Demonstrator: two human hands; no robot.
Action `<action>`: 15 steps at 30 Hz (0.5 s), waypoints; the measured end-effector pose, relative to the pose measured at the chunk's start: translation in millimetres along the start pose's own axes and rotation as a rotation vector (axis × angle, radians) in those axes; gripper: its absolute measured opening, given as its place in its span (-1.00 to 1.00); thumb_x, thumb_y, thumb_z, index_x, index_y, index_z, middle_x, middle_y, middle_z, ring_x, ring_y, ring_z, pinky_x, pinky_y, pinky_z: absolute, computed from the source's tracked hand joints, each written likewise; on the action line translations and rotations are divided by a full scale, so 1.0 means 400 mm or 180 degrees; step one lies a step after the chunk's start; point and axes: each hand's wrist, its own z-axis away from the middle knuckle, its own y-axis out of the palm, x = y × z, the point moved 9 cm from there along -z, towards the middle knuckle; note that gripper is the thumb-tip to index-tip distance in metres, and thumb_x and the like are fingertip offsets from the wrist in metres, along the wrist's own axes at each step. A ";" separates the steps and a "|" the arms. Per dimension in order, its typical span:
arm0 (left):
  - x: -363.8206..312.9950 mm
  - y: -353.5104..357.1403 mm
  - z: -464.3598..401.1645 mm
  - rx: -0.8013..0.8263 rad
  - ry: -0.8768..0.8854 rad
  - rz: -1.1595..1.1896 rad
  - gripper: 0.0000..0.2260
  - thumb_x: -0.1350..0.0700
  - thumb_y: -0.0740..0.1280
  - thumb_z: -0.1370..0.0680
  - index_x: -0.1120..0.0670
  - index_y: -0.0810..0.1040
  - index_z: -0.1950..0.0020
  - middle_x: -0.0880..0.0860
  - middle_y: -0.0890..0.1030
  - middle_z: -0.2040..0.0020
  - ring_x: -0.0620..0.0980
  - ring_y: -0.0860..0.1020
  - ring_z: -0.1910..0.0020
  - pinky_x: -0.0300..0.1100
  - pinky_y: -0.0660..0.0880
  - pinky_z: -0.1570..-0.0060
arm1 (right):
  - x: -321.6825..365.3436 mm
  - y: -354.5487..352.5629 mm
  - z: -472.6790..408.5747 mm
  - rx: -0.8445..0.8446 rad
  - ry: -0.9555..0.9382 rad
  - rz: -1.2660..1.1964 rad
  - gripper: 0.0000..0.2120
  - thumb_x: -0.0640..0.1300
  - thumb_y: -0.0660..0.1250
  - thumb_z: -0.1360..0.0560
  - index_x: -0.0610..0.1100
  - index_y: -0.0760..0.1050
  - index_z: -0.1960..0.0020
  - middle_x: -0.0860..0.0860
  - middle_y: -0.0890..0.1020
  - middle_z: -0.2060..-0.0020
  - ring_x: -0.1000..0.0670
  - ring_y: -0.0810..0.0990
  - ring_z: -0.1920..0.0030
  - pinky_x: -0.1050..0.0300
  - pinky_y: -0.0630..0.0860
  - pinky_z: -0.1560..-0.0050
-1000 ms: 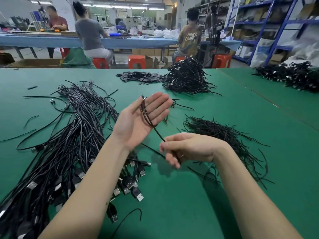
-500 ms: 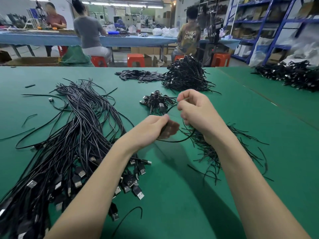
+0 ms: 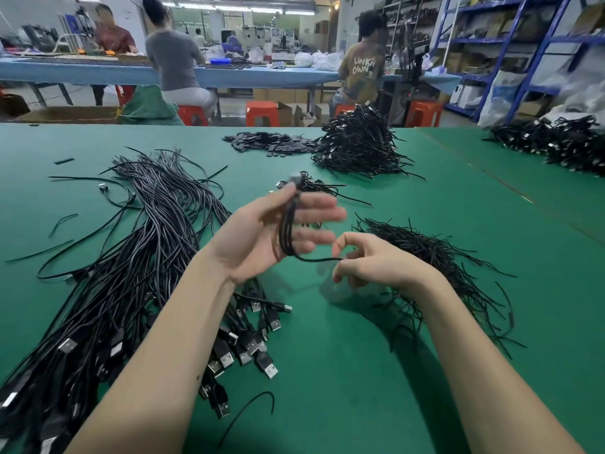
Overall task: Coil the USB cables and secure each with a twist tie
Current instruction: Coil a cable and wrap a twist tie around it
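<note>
My left hand (image 3: 262, 234) is raised palm up over the green table (image 3: 360, 371), with a black USB cable (image 3: 287, 231) looped in several turns across its fingers; the thumb pinches the cable near its plug at the top. The fingers are blurred by motion. The loose cable end runs right to my right hand (image 3: 370, 263), which pinches it between thumb and forefinger. A big bundle of uncoiled USB cables (image 3: 108, 283) lies to the left. A pile of black twist ties (image 3: 435, 257) sits just behind and under my right hand.
A small heap of coiled cables (image 3: 314, 185) lies beyond my left hand, a larger heap (image 3: 357, 149) farther back, another at the far right (image 3: 563, 145). Flat black pieces (image 3: 268, 144) lie at the back. People sit at a blue bench (image 3: 98, 73) behind.
My left hand turned palm up again and lifted with more cable turns around it. My right hand came down and to the right, drawing the cable's free end out.
</note>
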 end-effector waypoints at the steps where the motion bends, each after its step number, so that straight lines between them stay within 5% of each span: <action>1: 0.022 0.012 0.000 0.0181 -0.0284 -0.0326 -0.59 -0.06 0.15 -0.66 0.17 0.67 -0.18 0.21 0.66 -0.19 0.10 0.71 0.03 -0.23 0.64 0.15 | 0.002 -0.020 -0.002 -0.0248 -0.0044 0.0085 -0.87 -0.21 0.36 -0.50 -0.09 0.49 -0.03 0.01 0.72 0.26 0.00 0.49 0.35 0.10 0.42 0.19; 4: 0.113 0.002 -0.002 0.0232 -0.1168 -0.1235 -0.54 -0.06 0.07 -0.70 0.24 0.62 -0.20 0.25 0.65 -0.19 0.21 0.67 -0.11 -0.10 0.65 0.01 | 0.036 -0.104 0.015 -0.1448 -0.0262 0.0555 -0.87 0.00 0.44 -0.43 0.04 0.53 0.07 0.11 0.57 0.42 0.10 0.43 0.41 0.13 0.37 0.29; 7: 0.143 -0.061 -0.013 -0.0567 -0.1329 -0.1775 -0.58 -0.01 0.05 -0.73 0.24 0.59 -0.20 0.20 0.67 -0.17 0.19 0.65 -0.16 0.02 0.61 -0.15 | 0.083 -0.128 0.035 -0.1898 -0.0579 0.0298 -0.91 -0.11 0.41 -0.44 0.03 0.51 0.11 0.13 0.50 0.47 0.11 0.39 0.44 0.13 0.35 0.28; 11: 0.111 -0.102 -0.039 -0.1424 -0.0446 -0.0663 -0.58 0.00 0.01 -0.74 0.26 0.52 -0.28 0.18 0.64 -0.21 0.23 0.62 -0.17 0.05 0.53 -0.27 | 0.138 -0.079 0.036 -0.0933 -0.0920 -0.1087 -0.78 -0.32 0.24 -0.55 -0.03 0.48 0.15 0.21 0.53 0.40 0.13 0.37 0.43 0.24 0.31 0.35; 15: 0.053 -0.090 -0.042 -0.1213 0.0251 0.0667 -0.55 0.00 -0.05 -0.74 0.24 0.51 -0.30 0.17 0.63 -0.24 0.05 0.63 -0.15 -0.12 0.59 -0.07 | 0.154 0.032 0.030 0.0130 -0.0837 -0.1088 -0.72 -0.42 0.15 -0.58 -0.11 0.47 0.17 0.02 0.58 0.27 0.06 0.42 0.41 0.24 0.36 0.41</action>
